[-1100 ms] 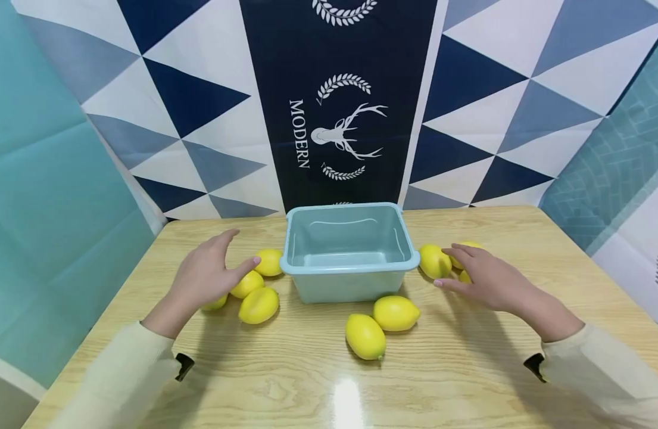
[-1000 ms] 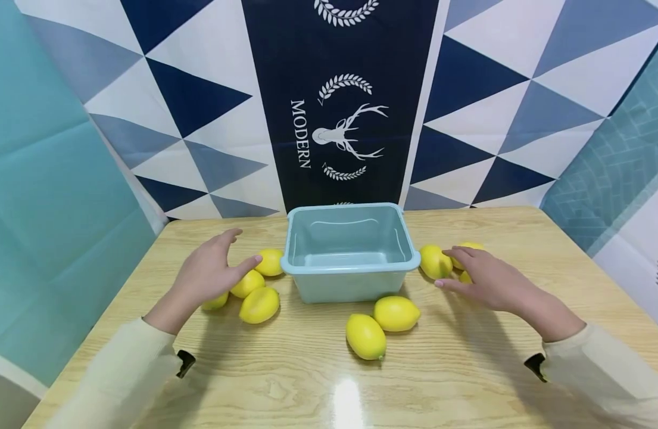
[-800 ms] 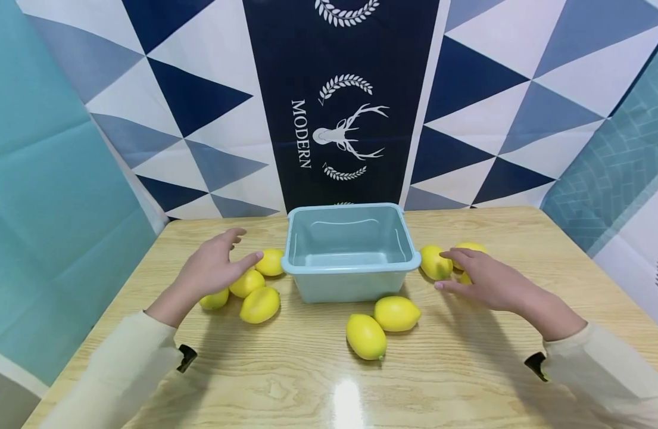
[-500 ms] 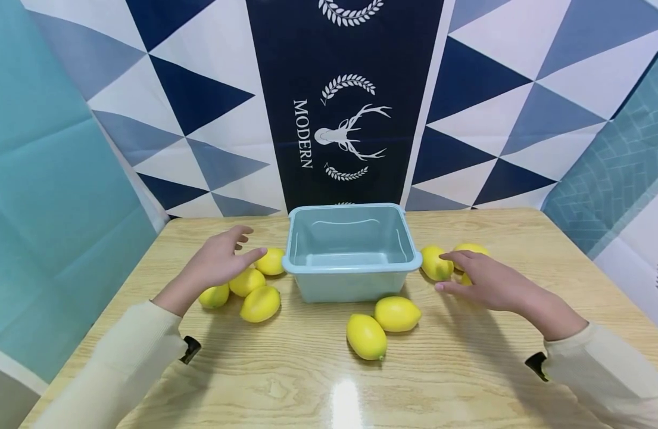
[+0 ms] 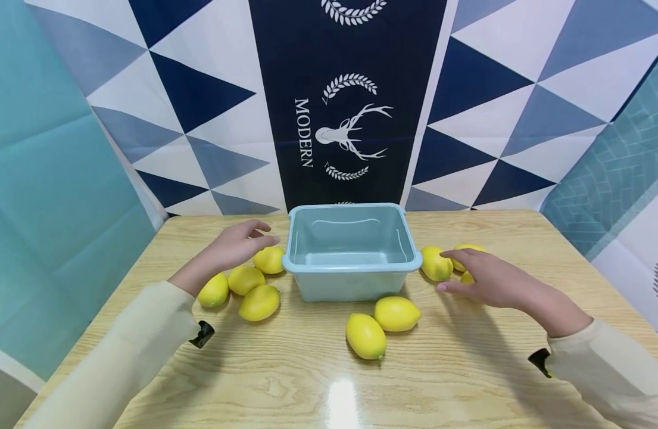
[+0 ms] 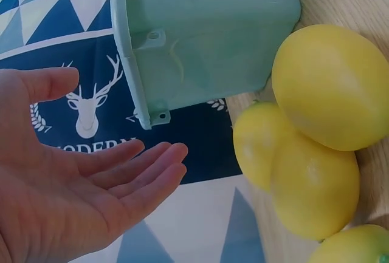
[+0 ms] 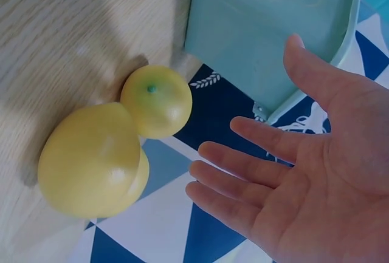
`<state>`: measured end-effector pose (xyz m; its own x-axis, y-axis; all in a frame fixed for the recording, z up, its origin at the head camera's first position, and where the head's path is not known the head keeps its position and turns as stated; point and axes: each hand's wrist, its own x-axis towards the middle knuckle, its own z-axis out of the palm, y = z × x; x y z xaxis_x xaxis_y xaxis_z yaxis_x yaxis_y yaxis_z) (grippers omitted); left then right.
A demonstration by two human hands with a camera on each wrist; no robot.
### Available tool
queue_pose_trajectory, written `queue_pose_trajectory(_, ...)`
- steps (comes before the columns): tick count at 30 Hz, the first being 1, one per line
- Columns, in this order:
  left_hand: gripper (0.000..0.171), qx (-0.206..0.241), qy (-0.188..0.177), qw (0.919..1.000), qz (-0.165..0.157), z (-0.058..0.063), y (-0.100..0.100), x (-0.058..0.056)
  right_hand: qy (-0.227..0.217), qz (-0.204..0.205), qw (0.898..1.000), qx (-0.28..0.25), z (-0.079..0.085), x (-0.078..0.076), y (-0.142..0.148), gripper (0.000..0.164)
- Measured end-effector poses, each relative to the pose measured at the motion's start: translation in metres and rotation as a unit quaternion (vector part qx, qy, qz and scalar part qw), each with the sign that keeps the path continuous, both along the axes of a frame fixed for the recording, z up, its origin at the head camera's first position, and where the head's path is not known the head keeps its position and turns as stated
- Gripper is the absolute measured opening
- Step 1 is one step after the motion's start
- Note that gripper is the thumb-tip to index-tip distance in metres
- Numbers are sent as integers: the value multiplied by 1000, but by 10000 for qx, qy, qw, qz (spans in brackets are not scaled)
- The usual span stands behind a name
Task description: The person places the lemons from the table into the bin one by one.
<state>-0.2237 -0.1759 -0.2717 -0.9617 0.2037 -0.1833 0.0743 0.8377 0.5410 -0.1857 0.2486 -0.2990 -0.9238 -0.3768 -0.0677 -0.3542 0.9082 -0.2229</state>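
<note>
A pale blue plastic basin stands at the middle back of the table, nothing visible inside it. My left hand hovers left of it, fingers relaxed and holding nothing, just over a lemon beside the basin. Below that hand sit more lemons in a loose group. On the other side, my right hand is held over another lemon group, partly covering it; one lemon there lies close to the basin's right side. In the right wrist view, the right palm holds nothing and its fingers are spread.
Two lemons, one lengthwise and one slanted, lie together in front of the basin. The wooden table ends at a patterned cloth wall behind the basin. A teal cloth hangs along the left side.
My left hand has moved right and slightly away from me, towards the basin, uncovering more of the left lemons. The right hand has barely moved; the lemons and basin stay in place.
</note>
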Motion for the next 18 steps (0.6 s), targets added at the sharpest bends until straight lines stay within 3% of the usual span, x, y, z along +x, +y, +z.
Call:
queue_pose_trajectory(7, 61, 490, -411, 9979, 63, 0, 8, -7, 47, 64, 9999, 104, 1, -1, 8, 74)
queue_pose_trajectory(18, 54, 1420, -862, 9859, 191, -1, 20, -19, 48, 309, 9990, 317, -1, -5, 24, 68)
